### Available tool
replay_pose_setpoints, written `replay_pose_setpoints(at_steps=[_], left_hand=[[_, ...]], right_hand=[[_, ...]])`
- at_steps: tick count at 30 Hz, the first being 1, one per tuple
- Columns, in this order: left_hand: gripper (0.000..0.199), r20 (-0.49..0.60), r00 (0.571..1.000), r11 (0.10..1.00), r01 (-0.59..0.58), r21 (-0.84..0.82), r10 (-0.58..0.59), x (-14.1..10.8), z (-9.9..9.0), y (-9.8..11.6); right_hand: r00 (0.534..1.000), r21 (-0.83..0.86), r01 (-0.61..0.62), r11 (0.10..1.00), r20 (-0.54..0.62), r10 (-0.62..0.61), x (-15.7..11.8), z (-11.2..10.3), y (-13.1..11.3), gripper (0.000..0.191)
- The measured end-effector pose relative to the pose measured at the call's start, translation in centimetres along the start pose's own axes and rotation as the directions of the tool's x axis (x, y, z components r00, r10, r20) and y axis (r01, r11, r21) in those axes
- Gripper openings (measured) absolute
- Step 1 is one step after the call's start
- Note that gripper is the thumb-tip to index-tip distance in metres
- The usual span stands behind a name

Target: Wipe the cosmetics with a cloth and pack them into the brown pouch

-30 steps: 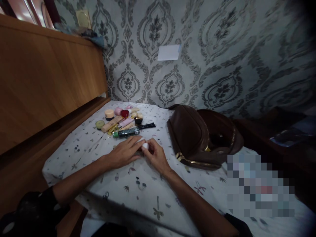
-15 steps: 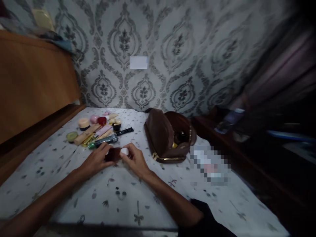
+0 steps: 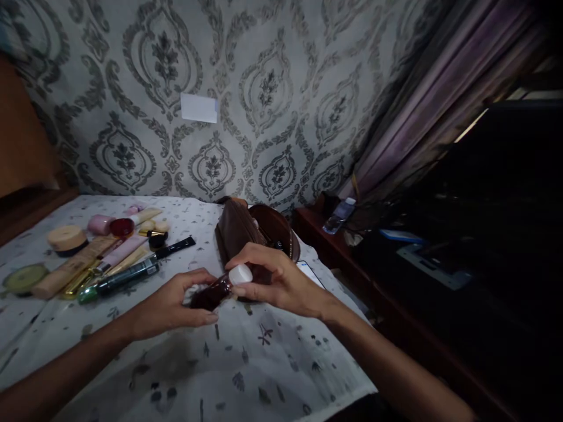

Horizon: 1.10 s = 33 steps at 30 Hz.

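Note:
A dark reddish-brown bottle [image 3: 213, 295] with a white cap [image 3: 240, 274] is held at a tilt above the tablecloth. My right hand [image 3: 277, 278] pinches it at the cap between thumb and fingers. Around the lower end curves my left hand [image 3: 173, 302], its thumb and fingers on either side of the bottle. Just behind my right hand stands an open brown handbag [image 3: 237, 231], partly covered by that hand. Left of my hands lies a group of cosmetics, including a green-capped tube [image 3: 125, 280], a beige box [image 3: 73, 266] and a round beige jar [image 3: 67, 239].
A phone [image 3: 310, 273] lies partly hidden behind my right wrist. Farther right, a clear plastic bottle [image 3: 338, 215] rests on a dark wooden ledge beside a purple curtain [image 3: 426, 88]. The patterned wall [image 3: 211, 164] rises behind the tablecloth.
My view has swung right. The bottle and both hands have moved right toward the handbag, and the bottle now tilts cap-up. My left fingers are spread wider around its lower end.

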<state>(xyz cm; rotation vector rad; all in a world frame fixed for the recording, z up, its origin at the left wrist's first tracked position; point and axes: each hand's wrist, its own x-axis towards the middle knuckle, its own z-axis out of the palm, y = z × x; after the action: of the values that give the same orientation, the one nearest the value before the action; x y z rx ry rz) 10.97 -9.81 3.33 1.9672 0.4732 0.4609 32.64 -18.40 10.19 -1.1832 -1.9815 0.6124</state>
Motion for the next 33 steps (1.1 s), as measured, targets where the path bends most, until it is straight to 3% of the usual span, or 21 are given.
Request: replay_pose_setpoints(at_steps=[3,6,8,11,14,17,20,25,30,33], left_hand=[[0.051,-0.026,0.999,0.983,0.014,-0.181,-0.019,1.7,0.2,0.2],[0.052,-0.063,0.995,0.966,0.056,-0.251,-0.075,3.5,0.5,0.7],[0.041,-0.04,0.999,0.981,0.024,-0.194,-0.032,4.6,0.8,1.2],[0.035,-0.042,0.987,0.986,-0.152,0.066,0.155,5.8,1.8,1.4],[0.045,0.028,0.942,0.863,-0.317,0.392,0.334,6.4,3.3,0.7],[0.042,0.143,0.929,0.721,-0.356,0.594,0.341,6.8,4.4,-0.1],[0.035,0.178,0.923,0.674,-0.371,0.638,0.34,7.1,4.9,-0.7],[0.039,0.118,0.909,0.675,-0.379,0.633,0.4,7.2,5.4,-2.0],[0.064,0.153,0.952,0.647,-0.293,0.704,0.264,7.3,5.9,-1.9],[0.061,0.224,0.97,0.645,-0.234,0.727,0.099,7.3,5.8,-0.7]], right_hand=[[0.993,0.041,-0.109,0.993,-0.031,0.111,0.1,-2.7,-1.0,0.023],[0.955,0.082,-0.205,0.975,-0.202,0.218,0.1,-5.4,-1.3,0.03],[0.912,0.034,-0.227,0.973,-0.343,0.225,0.2,-7.1,-1.0,0.03],[0.876,-0.158,-0.279,0.947,-0.445,0.184,0.5,-8.7,-0.2,0.027],[0.898,-0.369,-0.306,0.878,-0.418,0.137,0.6,-8.9,0.8,0.023],[0.925,-0.519,-0.295,0.803,-0.365,0.104,0.7,-8.6,1.5,0.022],[0.943,-0.599,-0.287,0.748,-0.315,0.109,0.7,-8.7,2.0,0.022],[0.962,-0.659,-0.272,0.701,-0.211,0.176,1.1,-9.0,3.0,0.022],[0.94,-0.665,-0.339,0.665,-0.259,0.221,1.8,-8.9,2.5,0.023],[0.92,-0.661,-0.39,0.641,-0.301,0.25,2.1,-8.7,2.0,0.024]])
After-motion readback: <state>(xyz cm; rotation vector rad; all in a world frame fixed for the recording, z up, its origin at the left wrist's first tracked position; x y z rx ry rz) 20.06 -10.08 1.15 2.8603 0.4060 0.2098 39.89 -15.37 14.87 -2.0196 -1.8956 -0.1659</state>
